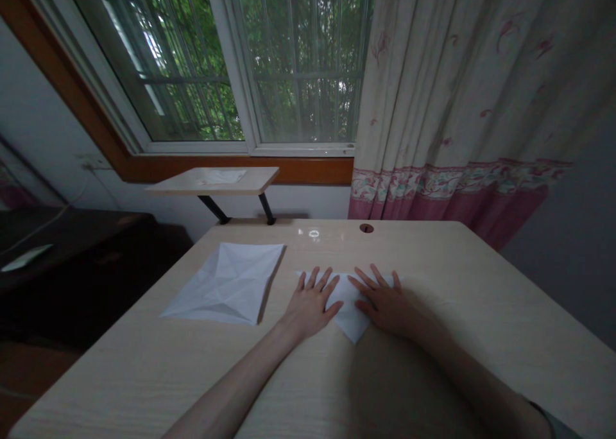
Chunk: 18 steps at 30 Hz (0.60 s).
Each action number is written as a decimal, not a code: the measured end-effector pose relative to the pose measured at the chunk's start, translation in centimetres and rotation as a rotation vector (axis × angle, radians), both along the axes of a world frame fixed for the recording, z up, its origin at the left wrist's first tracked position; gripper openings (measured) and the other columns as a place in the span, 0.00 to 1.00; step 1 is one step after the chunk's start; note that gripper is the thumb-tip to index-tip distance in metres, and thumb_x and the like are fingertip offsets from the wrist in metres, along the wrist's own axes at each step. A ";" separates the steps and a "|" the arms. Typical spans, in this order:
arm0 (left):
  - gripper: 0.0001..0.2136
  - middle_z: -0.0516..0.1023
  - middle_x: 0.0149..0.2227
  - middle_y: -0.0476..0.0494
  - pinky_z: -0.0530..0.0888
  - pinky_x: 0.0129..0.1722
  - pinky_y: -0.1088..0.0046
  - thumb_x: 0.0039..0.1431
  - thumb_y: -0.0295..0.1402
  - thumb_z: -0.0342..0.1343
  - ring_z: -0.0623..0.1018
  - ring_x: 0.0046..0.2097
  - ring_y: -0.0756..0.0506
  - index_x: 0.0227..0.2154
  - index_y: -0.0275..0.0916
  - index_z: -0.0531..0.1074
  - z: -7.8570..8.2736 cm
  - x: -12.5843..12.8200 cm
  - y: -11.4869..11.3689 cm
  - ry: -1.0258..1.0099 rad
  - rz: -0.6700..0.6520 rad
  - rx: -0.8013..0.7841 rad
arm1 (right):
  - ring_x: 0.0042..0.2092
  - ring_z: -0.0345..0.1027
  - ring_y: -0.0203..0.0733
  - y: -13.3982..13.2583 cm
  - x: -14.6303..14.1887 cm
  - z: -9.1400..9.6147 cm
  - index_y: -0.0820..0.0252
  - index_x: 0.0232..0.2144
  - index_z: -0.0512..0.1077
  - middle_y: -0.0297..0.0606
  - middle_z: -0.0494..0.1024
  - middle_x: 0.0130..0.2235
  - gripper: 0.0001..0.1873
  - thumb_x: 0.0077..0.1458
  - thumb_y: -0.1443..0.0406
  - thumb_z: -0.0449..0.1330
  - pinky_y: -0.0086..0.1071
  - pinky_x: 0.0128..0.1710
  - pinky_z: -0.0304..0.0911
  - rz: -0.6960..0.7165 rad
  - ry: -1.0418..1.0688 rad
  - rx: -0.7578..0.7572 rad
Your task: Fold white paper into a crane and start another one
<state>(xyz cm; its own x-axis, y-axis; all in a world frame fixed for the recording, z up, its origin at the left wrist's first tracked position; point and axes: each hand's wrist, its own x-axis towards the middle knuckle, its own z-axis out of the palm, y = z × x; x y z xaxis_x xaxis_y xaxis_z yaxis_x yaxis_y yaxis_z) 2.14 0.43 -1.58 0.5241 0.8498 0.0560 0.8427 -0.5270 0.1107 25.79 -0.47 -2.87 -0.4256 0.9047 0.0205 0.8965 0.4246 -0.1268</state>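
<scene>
A white sheet of paper folded into a triangle (pixel 353 317) lies on the desk, its point toward me. My left hand (pixel 312 304) rests flat on the left part of it with the fingers spread. On the right part lies my right hand (pixel 385 303), palm down, fingers also spread. Both hands cover much of the folded paper, so its side corners show only partly. To the left of my left hand is a larger creased white sheet (pixel 228 284), opened out, with one edge slightly raised off the desk.
The pale wooden desk (pixel 457 285) has a small raised shelf (pixel 180 181) at its back left, bearing a white paper (pixel 226 176). A round cable hole (pixel 366 228) sits near the back edge. Behind are a barred window and a patterned curtain (pixel 447 105). Dark furniture (pixel 72 259) stands at left.
</scene>
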 end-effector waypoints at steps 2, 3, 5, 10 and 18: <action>0.29 0.51 0.69 0.47 0.52 0.65 0.42 0.66 0.53 0.42 0.49 0.69 0.29 0.67 0.48 0.53 0.0 -0.1 0.0 -0.005 0.010 -0.005 | 0.69 0.35 0.65 0.1 0.2 0.0 0.39 0.67 0.47 0.35 0.48 0.70 0.31 0.65 0.46 0.42 0.78 0.57 0.32 -0.024 -0.014 -0.018; 0.29 0.51 0.69 0.46 0.52 0.64 0.41 0.66 0.53 0.42 0.49 0.69 0.28 0.66 0.49 0.54 0.1 -0.1 0.0 -0.009 0.013 -0.005 | 0.69 0.34 0.66 0.3 0.3 0.0 0.38 0.67 0.46 0.35 0.48 0.70 0.32 0.64 0.44 0.42 0.79 0.56 0.31 -0.040 -0.018 -0.026; 0.29 0.51 0.69 0.45 0.52 0.63 0.38 0.65 0.54 0.43 0.50 0.69 0.27 0.66 0.50 0.55 0.0 -0.2 0.0 -0.020 0.014 0.002 | 0.69 0.32 0.69 0.5 0.6 -0.3 0.39 0.67 0.45 0.36 0.47 0.70 0.37 0.60 0.39 0.43 0.82 0.54 0.29 -0.072 -0.016 -0.031; 0.29 0.53 0.69 0.39 0.54 0.62 0.37 0.64 0.55 0.45 0.51 0.68 0.25 0.65 0.51 0.57 -0.6 -0.3 0.1 -0.069 0.006 0.041 | 0.69 0.31 0.73 1.0 1.4 -1.5 0.41 0.68 0.45 0.39 0.45 0.70 0.42 0.57 0.36 0.46 0.83 0.53 0.28 -0.070 0.007 0.019; 0.29 0.53 0.69 0.37 0.48 0.67 0.48 0.67 0.54 0.39 0.52 0.70 0.37 0.65 0.45 0.57 -0.8 -0.6 0.4 -0.084 -0.097 0.099 | 0.70 0.33 0.67 1.2 1.9 -2.3 0.46 0.68 0.47 0.41 0.48 0.70 0.42 0.58 0.38 0.47 0.74 0.60 0.27 0.001 0.011 0.124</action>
